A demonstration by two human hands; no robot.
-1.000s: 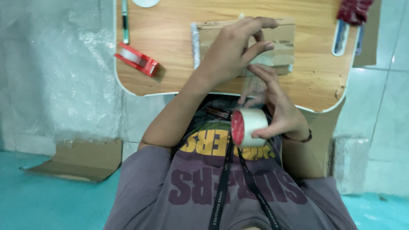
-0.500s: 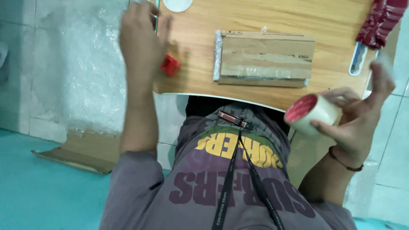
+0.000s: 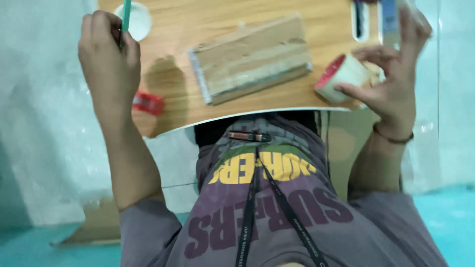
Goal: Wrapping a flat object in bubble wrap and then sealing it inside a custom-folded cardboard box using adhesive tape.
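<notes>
My left hand [image 3: 110, 64] is closed around a thin green pen [image 3: 125, 20] at the left end of the small wooden table [image 3: 188, 29]. My right hand [image 3: 391, 79] holds a roll of tape [image 3: 341, 78] with a red core at the table's right edge, its upper fingers spread. Between the hands lies a flat cardboard package [image 3: 252, 57] wrapped in clear tape. A red tape dispenser [image 3: 147, 103] sits just below my left hand, near the table's front edge.
A white round lid [image 3: 137, 21] lies at the table's far left. A blue-handled tool [image 3: 388, 17] and a dark slot [image 3: 360, 20] are at the far right. Bubble wrap [image 3: 44, 123] covers the floor on the left, with flat cardboard [image 3: 99, 222] beneath my arm.
My left hand left the package, swung to the table's left end and closed on the green pen. My right hand carried the tape roll from my lap up to the table's right edge.
</notes>
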